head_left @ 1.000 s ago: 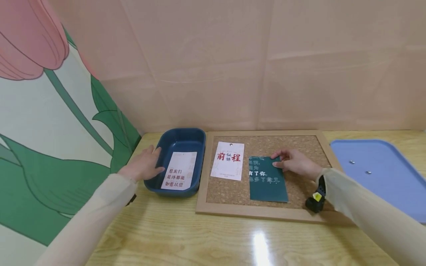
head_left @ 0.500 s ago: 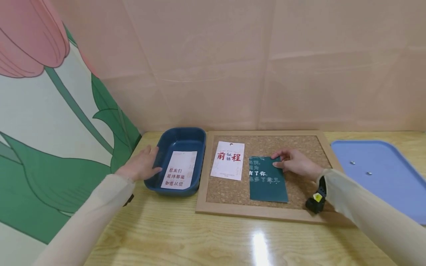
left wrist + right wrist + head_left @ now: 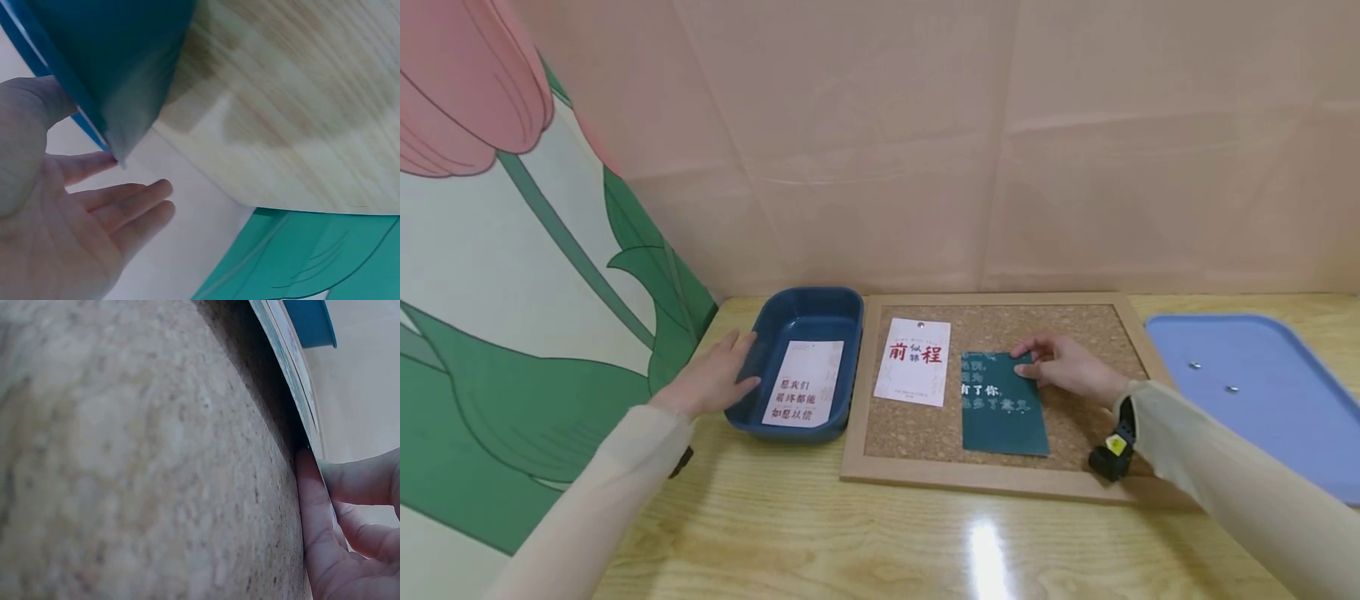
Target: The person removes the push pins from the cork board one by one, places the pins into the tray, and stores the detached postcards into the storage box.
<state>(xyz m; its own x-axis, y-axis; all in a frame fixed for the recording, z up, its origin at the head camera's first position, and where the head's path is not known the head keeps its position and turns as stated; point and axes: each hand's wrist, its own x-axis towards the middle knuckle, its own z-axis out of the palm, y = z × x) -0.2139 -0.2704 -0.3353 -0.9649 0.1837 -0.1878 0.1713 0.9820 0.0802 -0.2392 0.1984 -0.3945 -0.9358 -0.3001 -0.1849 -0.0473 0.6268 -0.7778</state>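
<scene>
In the head view, my right hand [image 3: 1063, 365] pinches the upper right corner of a dark green card [image 3: 1004, 417] with pale lettering, which lies over the cork board [image 3: 917, 433]. The right wrist view shows the thumb on one side of the card and a finger [image 3: 315, 506] behind it, against the cork. At the left rim of a dark blue basin [image 3: 850, 392] is my left hand [image 3: 711, 377], its fingers fairly straight and holding nothing. The left wrist view has the thumb and a finger at the rim; whether they touch it I cannot tell.
A white card [image 3: 913, 363] with red characters is fixed to the board by a pin [image 3: 921, 326]. Another white card [image 3: 805, 385] lies in the basin. To the right, a light blue tray [image 3: 1262, 433] carries two small metal pins [image 3: 1195, 366].
My left hand has drawn back slightly to the left along the basin's rim. The right hand and the dark green card have stayed in place.
</scene>
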